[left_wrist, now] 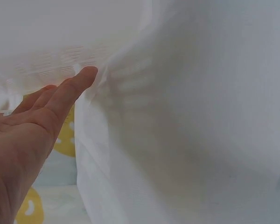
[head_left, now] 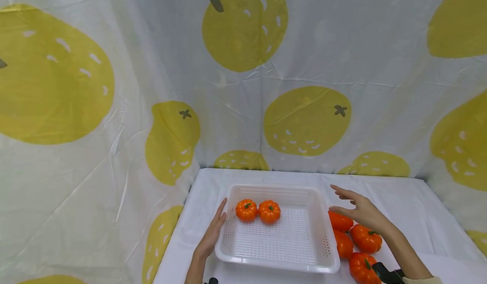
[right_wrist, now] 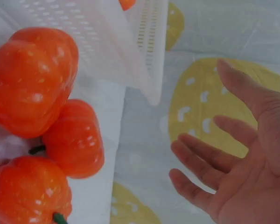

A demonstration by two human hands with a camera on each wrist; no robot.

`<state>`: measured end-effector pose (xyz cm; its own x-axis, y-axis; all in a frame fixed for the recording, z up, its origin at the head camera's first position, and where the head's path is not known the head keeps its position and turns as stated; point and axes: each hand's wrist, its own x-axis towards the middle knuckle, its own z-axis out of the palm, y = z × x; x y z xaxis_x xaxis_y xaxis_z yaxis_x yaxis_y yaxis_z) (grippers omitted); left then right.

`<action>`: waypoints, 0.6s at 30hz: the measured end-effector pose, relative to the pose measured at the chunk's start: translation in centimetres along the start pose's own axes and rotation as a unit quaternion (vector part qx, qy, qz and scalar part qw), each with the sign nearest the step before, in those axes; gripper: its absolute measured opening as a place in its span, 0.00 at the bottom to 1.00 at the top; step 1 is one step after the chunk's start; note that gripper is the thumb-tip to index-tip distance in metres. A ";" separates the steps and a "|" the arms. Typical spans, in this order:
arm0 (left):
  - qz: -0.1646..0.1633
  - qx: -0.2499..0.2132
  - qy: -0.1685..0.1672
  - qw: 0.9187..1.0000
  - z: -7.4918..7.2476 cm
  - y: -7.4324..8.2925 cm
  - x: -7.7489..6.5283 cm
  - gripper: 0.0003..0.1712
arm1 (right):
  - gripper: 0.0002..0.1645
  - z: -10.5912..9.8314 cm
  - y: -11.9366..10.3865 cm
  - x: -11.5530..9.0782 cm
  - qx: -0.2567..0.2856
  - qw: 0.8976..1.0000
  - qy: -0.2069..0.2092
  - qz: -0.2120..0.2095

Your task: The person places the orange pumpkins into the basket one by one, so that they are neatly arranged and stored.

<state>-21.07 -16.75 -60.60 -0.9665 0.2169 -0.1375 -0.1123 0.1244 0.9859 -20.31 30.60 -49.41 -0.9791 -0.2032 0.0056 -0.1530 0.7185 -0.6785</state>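
Observation:
A white plastic basket (head_left: 274, 263) with slotted walls holds two small orange pumpkins, a left one (head_left: 246, 210) and a right one (head_left: 269, 212), side by side near its back left corner. My left hand (head_left: 214, 234) lies along the basket's left wall with straight fingers; whether they touch it I cannot tell. Off the basket's right side, my right hand (head_left: 361, 211) hangs in the air with fingers spread, holding nothing. Below it, several more orange pumpkins (head_left: 366, 238) with green stems lie on the table against or near the basket's right wall.
A white cloth covers the table (head_left: 411, 216). Behind and to the left hangs a pale curtain (head_left: 236, 119) printed with yellow fruit. Dark wrist straps show at both wrists, the right one (head_left: 388, 273) partly over a pumpkin.

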 end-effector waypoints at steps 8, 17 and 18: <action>0.001 0.010 0.005 1.000 0.0 -0.1 0.0 0.33 | 0.51 -1.6 3.4 -2.7 -0.055 0.997 0.011 0.045; 0.008 0.005 0.003 1.000 0.0 -0.3 0.1 0.33 | 0.54 -1.5 7.9 -5.0 -0.066 0.992 -0.020 0.109; 0.008 0.005 0.003 1.000 0.0 -0.3 0.1 0.33 | 0.55 -1.4 8.5 -5.3 -0.067 0.990 -0.026 0.119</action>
<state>-21.12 -16.76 -60.91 -0.9693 0.2141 -0.1211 -0.0943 0.1312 0.9869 -16.62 38.69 -54.21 -0.9821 -0.0489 -0.1820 0.0612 0.8308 -0.5532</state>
